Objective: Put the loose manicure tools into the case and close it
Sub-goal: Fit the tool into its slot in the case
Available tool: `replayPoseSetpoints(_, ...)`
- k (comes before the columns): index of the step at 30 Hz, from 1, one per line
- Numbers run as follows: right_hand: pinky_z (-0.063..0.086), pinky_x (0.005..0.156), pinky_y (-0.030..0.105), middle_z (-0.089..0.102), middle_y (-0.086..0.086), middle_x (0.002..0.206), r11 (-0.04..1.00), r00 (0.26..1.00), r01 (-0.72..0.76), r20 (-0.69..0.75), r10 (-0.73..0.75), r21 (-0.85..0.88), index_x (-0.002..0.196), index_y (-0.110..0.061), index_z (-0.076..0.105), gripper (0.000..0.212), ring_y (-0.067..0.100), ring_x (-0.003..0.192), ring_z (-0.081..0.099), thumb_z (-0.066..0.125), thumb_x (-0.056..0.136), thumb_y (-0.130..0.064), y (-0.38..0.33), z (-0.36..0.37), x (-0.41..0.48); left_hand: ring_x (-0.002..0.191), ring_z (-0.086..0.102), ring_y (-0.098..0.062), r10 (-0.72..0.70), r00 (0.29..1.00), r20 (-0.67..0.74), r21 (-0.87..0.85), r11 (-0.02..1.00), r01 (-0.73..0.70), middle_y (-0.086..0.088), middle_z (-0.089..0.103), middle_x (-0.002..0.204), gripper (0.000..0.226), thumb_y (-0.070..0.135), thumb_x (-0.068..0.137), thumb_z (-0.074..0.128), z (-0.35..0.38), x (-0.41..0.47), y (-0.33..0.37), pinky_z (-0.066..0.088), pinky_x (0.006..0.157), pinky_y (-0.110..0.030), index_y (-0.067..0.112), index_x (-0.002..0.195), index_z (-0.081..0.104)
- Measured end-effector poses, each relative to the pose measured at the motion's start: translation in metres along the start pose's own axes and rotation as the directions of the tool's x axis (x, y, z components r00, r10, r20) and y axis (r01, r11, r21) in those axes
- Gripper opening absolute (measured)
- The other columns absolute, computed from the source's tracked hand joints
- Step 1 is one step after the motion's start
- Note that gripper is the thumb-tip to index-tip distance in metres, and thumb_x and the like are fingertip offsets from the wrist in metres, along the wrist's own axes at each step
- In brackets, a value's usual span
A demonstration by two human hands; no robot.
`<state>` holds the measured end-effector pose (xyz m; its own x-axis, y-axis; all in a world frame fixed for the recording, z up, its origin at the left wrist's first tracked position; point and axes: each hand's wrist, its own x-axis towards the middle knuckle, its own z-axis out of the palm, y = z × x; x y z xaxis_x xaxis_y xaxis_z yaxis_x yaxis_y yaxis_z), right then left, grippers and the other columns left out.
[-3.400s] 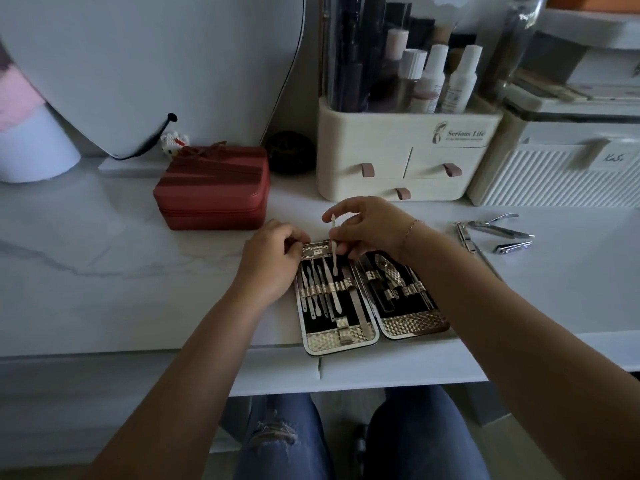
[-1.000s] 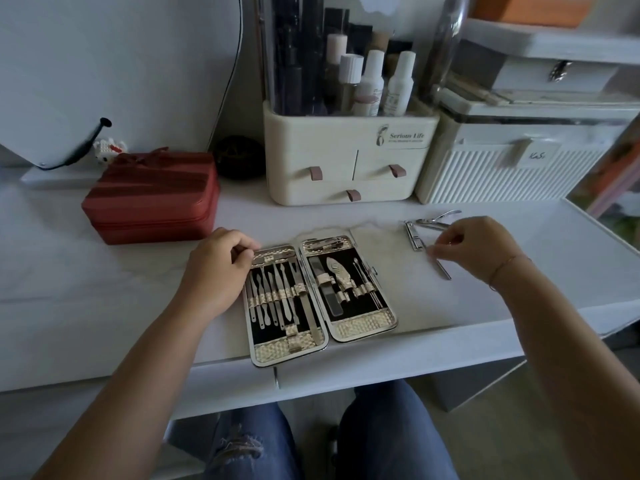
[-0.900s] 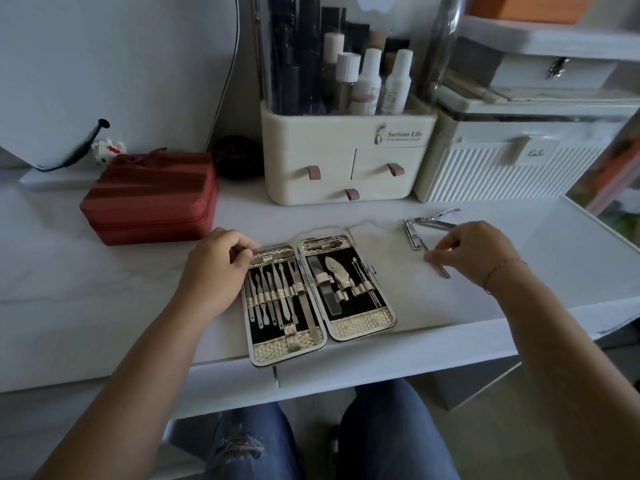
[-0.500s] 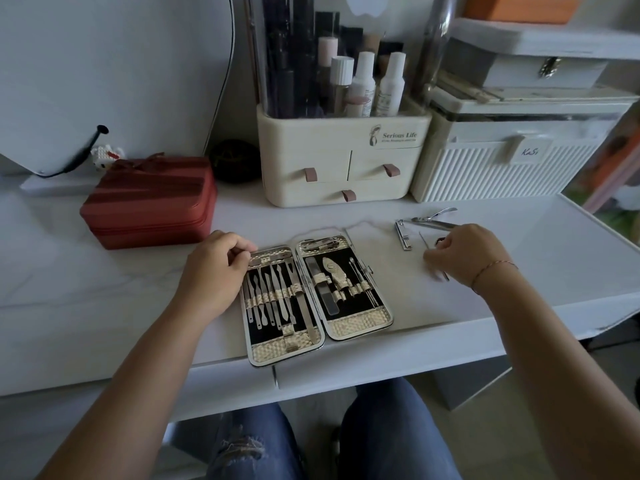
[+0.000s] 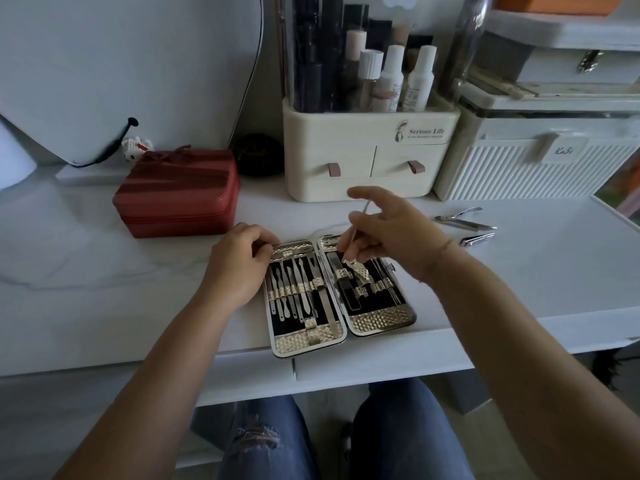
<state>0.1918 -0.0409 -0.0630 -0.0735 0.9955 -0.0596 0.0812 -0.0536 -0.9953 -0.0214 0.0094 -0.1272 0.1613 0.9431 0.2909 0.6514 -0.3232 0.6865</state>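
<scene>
Manicure case (image 5: 341, 327) lies open flat on the white desk (image 5: 104, 271); left hand (image 5: 237, 268) rests curled on its top-left corner, fingers narrow; right hand (image 5: 391, 233) pinches a thin metal tool (image 5: 358, 223) tilted above the right half; nippers (image 5: 462, 220) and a nail clipper (image 5: 477, 239) lie loose beyond its wrist

the open manicure case (image 5: 341, 296) lies at the worktop's (image 5: 104, 271) front edge, with bare surface to its left up to the red zipped box (image 5: 178, 194). behind it the cream organiser (image 5: 367, 150) and ribbed white box (image 5: 533, 168) wall off the back edge. toward the right edge, nippers (image 5: 462, 221) and a nail clipper (image 5: 477, 239) lie loose; in front of them the worktop is bare. the left hand (image 5: 239, 268) covers the case's back-left corner, and the right hand (image 5: 391, 233), pinching a thin tool (image 5: 356, 226), hangs over its right half.
</scene>
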Motion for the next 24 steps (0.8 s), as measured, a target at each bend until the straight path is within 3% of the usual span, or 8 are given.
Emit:
replayPoseSetpoints(3,0.046,0.046,0.025,0.067,0.013,0.065,0.998,0.997,-0.055,0.049,0.056,-0.024,0.119,-0.009,0.045,0.023,0.017,0.044,0.058,0.032,0.101,-0.015,0.001,0.023,0.018,0.087,0.055,-0.016,-0.002,1.000,-0.004,0.008,1.000,0.002,0.003,0.057,0.091,0.017,0.007,0.086,0.057,0.000,0.000,0.002,0.043,0.080,-0.030,0.021,0.086,0.067)
replayPoseSetpoints(6,0.039,0.040,0.021,0.064,0.013,0.067,0.991,0.994,-0.077,0.070,0.085,-0.108,0.106,-0.005,0.052,0.026,0.014,0.042,0.053,0.029,0.101,-0.016,0.006,0.037,0.033,0.087,0.055,-0.016,-0.003,1.000,0.002,0.002,1.000,0.003,0.002,0.058,0.092,0.018,0.007,0.086,0.057,-0.002,0.000,0.003,0.044,0.081,-0.032,0.021,0.088,0.067)
replayPoseSetpoints(9,0.038,0.040,0.017,0.058,0.008,0.062,0.966,0.993,-0.097,0.044,0.111,-0.239,0.097,-0.003,0.062,0.027,0.013,0.044,0.048,0.036,0.099,-0.012,0.011,0.039,0.047,0.089,0.055,-0.016,0.001,1.000,0.007,0.007,1.000,-0.001,0.003,0.057,0.093,0.018,0.007,0.086,0.056,-0.003,0.000,0.003,0.044,0.082,-0.031,0.020,0.089,0.068)
replayPoseSetpoints(13,0.044,0.043,0.015,0.057,0.002,0.050,0.938,0.992,-0.120,-0.006,0.125,-0.326,0.100,0.001,0.066,0.018,0.010,0.042,0.048,0.055,0.091,-0.009,0.014,0.033,0.057,0.091,0.056,-0.016,0.000,1.000,0.007,0.010,1.000,0.000,0.003,0.058,0.094,0.018,0.006,0.086,0.056,-0.004,-0.001,0.004,0.044,0.085,-0.032,0.019,0.090,0.068)
replayPoseSetpoints(16,0.047,0.043,0.015,0.060,0.000,0.048,0.950,0.994,-0.111,-0.037,0.105,-0.291,0.100,0.001,0.061,0.020,0.006,0.040,0.055,0.067,0.082,-0.003,0.015,0.034,0.059,0.090,0.055,-0.016,0.004,1.000,0.010,0.015,1.000,-0.004,0.004,0.057,0.094,0.018,0.007,0.087,0.055,-0.004,-0.001,0.004,0.044,0.084,-0.031,0.019,0.090,0.068)
replayPoseSetpoints(19,0.050,0.043,0.018,0.063,0.006,0.053,0.966,0.993,-0.113,-0.063,0.101,-0.231,0.088,-0.002,0.059,0.016,0.008,0.039,0.059,0.071,0.078,-0.001,0.015,0.036,0.060,0.090,0.055,-0.015,0.000,1.000,0.009,0.018,1.000,0.000,0.005,0.056,0.093,0.017,0.008,0.087,0.055,-0.004,-0.001,0.004,0.042,0.082,-0.029,0.019,0.090,0.067)
replayPoseSetpoints(24,0.051,0.043,0.018,0.064,0.007,0.057,0.951,0.992,-0.124,-0.054,0.113,-0.284,0.069,-0.008,0.063,0.013,0.008,0.044,0.061,0.072,0.079,-0.008,0.013,0.040,0.062,0.089,0.054,-0.015,-0.001,1.000,0.014,0.018,1.000,0.001,0.005,0.055,0.092,0.016,0.008,0.087,0.055,-0.003,-0.001,0.003,0.041,0.079,-0.027,0.018,0.091,0.067)
